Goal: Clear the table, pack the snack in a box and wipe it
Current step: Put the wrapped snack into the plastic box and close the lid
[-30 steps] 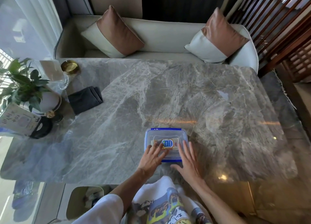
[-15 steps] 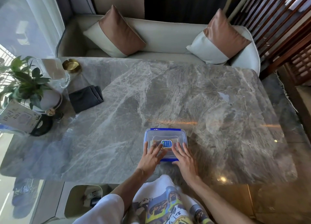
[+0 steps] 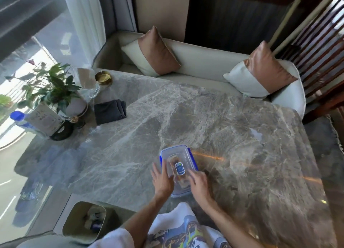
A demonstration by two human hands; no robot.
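A clear plastic box (image 3: 179, 155) with a blue-clipped lid lies on the grey marble table (image 3: 232, 136) near its front edge. Through the lid I see a wrapped snack (image 3: 179, 168) with a blue label. My left hand (image 3: 162, 179) lies flat against the box's left side and lid, fingers spread. My right hand (image 3: 199, 182) presses on the box's near right corner, fingers bent over the lid. A folded dark grey cloth (image 3: 109, 111) lies at the table's left, apart from both hands.
At the table's left stand a potted plant (image 3: 55, 91), a glass jug (image 3: 87, 84), a gold ashtray (image 3: 103, 78), a card stand (image 3: 45, 120) and a blue-capped bottle (image 3: 20, 120). A sofa with two cushions lies beyond. A bin (image 3: 84, 220) sits on the floor at front left.
The view has swung, so the box now appears turned lengthwise. Both hands slid from the lid's top toward the box's sides and near end.
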